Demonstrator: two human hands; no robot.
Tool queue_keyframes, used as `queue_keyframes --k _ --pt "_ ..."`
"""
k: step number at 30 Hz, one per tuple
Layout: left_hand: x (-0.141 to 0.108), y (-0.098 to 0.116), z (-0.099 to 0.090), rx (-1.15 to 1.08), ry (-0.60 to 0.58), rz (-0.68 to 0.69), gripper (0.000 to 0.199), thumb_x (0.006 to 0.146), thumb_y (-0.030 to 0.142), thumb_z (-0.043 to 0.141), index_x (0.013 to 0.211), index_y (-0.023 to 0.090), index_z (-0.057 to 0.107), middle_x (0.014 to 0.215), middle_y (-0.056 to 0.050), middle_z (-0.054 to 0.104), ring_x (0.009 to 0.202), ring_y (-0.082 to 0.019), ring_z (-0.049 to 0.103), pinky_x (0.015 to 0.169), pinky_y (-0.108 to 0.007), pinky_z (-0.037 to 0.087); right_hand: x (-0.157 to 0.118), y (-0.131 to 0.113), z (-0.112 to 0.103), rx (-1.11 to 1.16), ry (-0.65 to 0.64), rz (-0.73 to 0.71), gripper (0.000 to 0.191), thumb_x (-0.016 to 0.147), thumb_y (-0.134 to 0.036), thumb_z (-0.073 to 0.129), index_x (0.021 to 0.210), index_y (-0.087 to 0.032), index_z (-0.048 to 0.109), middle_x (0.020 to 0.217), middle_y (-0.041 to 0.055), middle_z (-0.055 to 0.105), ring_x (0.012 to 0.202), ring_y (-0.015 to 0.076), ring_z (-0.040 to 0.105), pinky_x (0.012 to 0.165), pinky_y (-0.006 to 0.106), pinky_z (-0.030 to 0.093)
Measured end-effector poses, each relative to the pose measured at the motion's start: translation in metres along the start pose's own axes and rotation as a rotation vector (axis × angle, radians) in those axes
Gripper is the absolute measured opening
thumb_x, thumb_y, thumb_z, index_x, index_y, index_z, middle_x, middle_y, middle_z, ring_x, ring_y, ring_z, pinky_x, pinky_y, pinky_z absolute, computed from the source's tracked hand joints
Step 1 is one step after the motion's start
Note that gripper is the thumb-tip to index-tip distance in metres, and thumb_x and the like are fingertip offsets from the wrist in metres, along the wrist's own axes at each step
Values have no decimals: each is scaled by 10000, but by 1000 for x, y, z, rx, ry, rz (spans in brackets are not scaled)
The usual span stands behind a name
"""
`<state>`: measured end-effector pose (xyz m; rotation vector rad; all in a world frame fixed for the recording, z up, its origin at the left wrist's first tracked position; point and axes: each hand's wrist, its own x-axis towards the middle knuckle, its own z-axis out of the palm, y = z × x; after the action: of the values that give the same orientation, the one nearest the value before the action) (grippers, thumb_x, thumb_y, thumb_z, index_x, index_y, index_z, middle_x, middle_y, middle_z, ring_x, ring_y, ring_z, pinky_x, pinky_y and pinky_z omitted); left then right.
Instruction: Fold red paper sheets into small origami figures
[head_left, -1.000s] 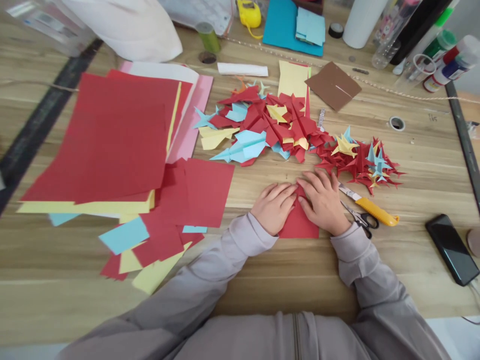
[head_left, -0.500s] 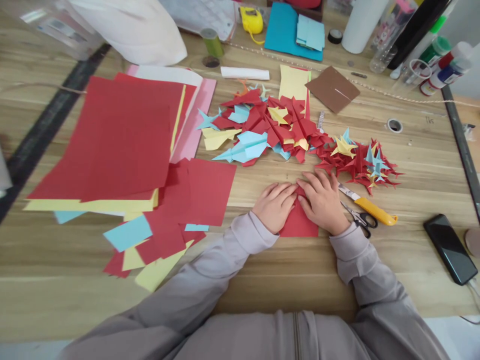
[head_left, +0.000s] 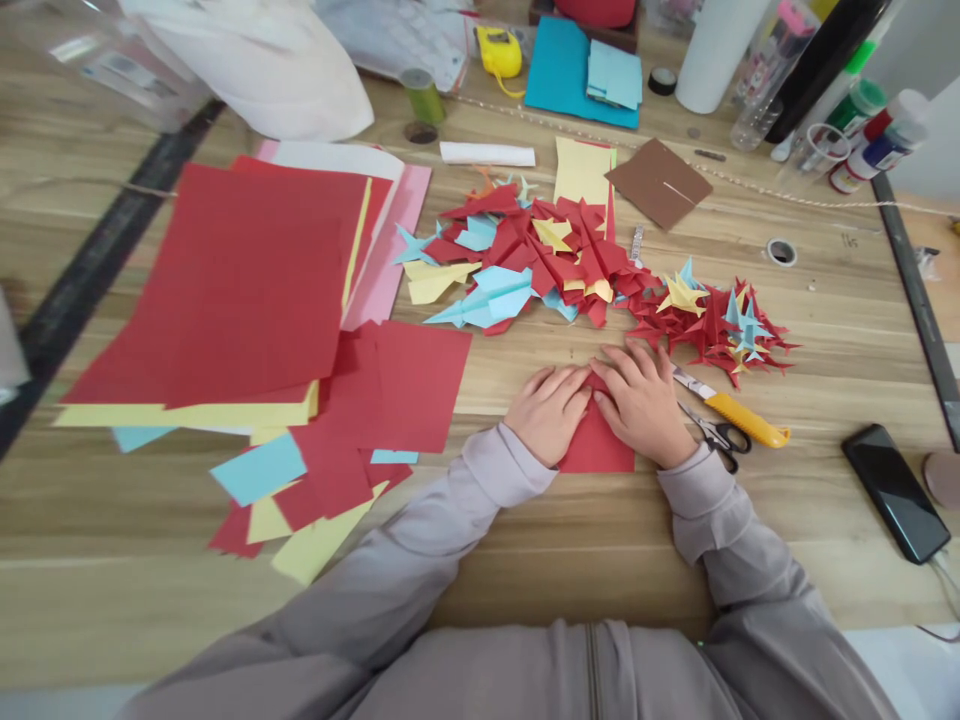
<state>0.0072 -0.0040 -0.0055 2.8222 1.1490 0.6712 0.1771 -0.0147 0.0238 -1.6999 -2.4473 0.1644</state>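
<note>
A sheet of red paper (head_left: 600,445) lies on the table in front of me, its upper part covered by my hands. My left hand (head_left: 549,412) rests palm down on the paper's left side, with fingers stretched out toward the top. From the right, my right hand (head_left: 643,402) presses on the same sheet with its fingers spread and thumb close to the left fingertips. What is under the fingertips is hidden. Just right of that hand lie a yellow utility knife (head_left: 746,418) and black-handled scissors (head_left: 716,437).
Folded paper planes (head_left: 517,250) and a heap of small folded stars (head_left: 724,315) lie beyond my hands. Stacked red sheets (head_left: 247,290) and loose blue and yellow pieces spread left. At right is a phone (head_left: 896,492); a tape measure (head_left: 499,55) and paint bottles (head_left: 877,150) stand behind.
The view has shifted slightly, so the far objects sit a little lower and the right-hand ones a little further left. Both hands keep nearly the same pose on the red paper.
</note>
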Motion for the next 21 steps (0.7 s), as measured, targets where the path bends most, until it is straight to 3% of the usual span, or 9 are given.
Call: queue_keyframes --k 21 --pt "0 3 8 119 -16 81 329 889 137 360 1060 124 641 1164 -118 629 1095 -228 554 958 -440 432 -3 -3 -1 -87 15 13 383 913 -334 349 1259 -244 486 1379 79 443 1294 289 302 1046 593 140"
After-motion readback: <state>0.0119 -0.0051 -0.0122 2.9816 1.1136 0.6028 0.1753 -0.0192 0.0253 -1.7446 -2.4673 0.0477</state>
